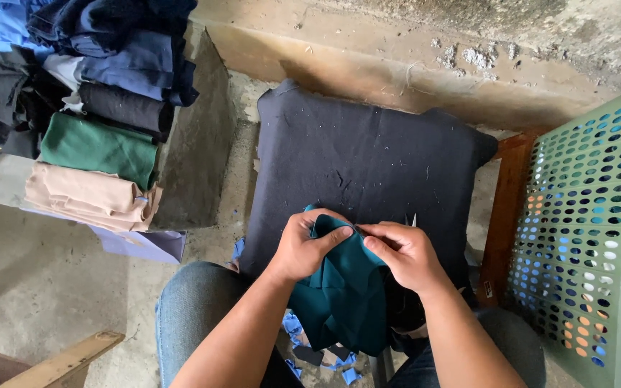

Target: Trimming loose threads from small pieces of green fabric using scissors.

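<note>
Both hands pinch a teal garment over a dark cushion.

We see the left hand [309, 248] closed on the upper edge of the teal garment [343, 287], thumb laid across the fold. The right hand [402, 253] meets it from 3 o'clock, its fingers pinched shut on the same edge, so the two hands touch. Small metal tips, likely scissors [410, 220], show just beyond the right knuckles at 12 o'clock; we cannot tell how they are held. The garment hangs down toward 6 o'clock between the knees, over blue fabric scraps [295, 325] on the floor. The dark cushion [364, 158] lies beneath at 12 o'clock. A stack of folded clothes [98, 147] sits at 10 o'clock, a green perforated basket [583, 230] at 3 o'clock.
</note>
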